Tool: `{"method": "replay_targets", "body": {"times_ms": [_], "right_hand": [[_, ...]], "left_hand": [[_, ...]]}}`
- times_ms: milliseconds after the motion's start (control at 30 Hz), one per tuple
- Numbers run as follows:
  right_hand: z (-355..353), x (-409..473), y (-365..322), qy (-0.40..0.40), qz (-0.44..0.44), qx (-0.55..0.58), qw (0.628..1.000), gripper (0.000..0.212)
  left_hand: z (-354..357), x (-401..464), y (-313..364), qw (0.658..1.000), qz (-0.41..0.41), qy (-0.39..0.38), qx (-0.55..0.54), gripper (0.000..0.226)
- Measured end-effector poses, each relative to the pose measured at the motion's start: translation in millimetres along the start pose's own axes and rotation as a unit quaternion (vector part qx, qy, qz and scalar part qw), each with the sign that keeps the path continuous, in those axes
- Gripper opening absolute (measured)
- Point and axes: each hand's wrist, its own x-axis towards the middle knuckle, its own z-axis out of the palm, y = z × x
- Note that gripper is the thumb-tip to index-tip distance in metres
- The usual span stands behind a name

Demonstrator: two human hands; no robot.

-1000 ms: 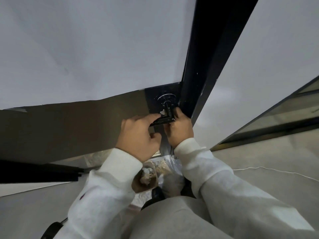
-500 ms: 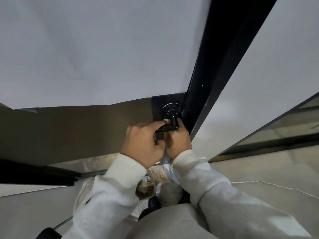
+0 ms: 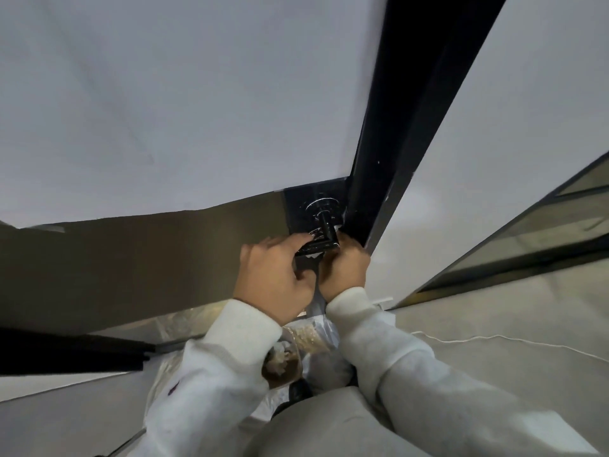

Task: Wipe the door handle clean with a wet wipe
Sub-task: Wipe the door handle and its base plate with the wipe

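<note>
Door (image 3: 164, 94) fills the view above both hands, pale upper panel, darker band level with the knuckles; black frame (image 3: 395, 127) runs up from just right of the right hand. Floor (image 3: 494, 324) lies right of and below the right sleeve, a thin white cable (image 3: 494, 338) trailing across it. Beneath the wrists, a clear bag (image 3: 316, 338) of litter, partly hidden. Left hand (image 3: 273, 275) curls around the free end of the black lever handle (image 3: 321, 244), fingers over the top, steadying it. Right hand (image 3: 346, 268) is closed under the handle's bend, next to the frame, holding the wipe (image 3: 336, 227); only white slivers show, one by the stem above the fingers, one below the bar between the two hands. Change over the last second: the wipe's visible scrap has shifted from the left of the stem, near the left fingertips, to the right of it, and the right hand has crept up and tighter to the bend. Left hand's grip is much the same throughout. The whole scene also sits differently in view, which reads as head movement. Judgement: the wipe is being worked around the stem and corner, so wiping is mid-course; the bar under the left hand likely remains uncleaned until that hand moves off. How much of the wipe touches metal cannot be told.
</note>
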Motion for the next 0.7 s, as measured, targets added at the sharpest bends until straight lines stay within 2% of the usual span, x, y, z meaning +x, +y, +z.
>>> {"method": "replay_targets", "body": {"times_ms": [100,133,233,333,400,467,567,700], "right_hand": [[1.1,-0.2,-12.3,0.007,0.083,0.027,0.996,0.030],[-0.2,-2.2,-16.0,0.005,0.084,0.035,0.996,0.026],[-8.2,-9.9,-12.5,-0.006,-0.008,0.028,1.000,0.020],[-13.7,-4.6,3.9,-0.012,-0.091,-0.024,0.995,0.027],[-10.6,-2.1,11.4,-0.027,-0.129,-0.015,0.991,0.029],[-7.3,-3.5,10.7,-0.074,-0.104,0.029,0.991,0.024],[-0.2,-6.0,15.0,-0.108,-0.075,0.029,0.991,0.022],[-8.9,0.8,9.4,-0.121,-0.108,0.038,0.986,0.020]], "left_hand": [[0.9,-0.1,-0.6,1.000,0.001,-0.003,0.006,0.059],[0.8,0.1,-0.3,1.000,0.002,-0.003,0.009,0.059],[-0.2,-0.1,0.0,1.000,0.003,-0.008,0.012,0.059],[-0.3,-1.4,-0.6,1.000,0.006,-0.005,0.007,0.058],[0.1,-0.8,0.0,1.000,0.001,0.001,0.003,0.057],[0.2,-1.0,0.3,1.000,-0.002,0.003,-0.001,0.056],[-0.4,-1.8,0.2,1.000,0.003,-0.002,0.007,0.056],[-0.1,-2.1,-0.9,1.000,0.003,0.005,0.001,0.056]]}}
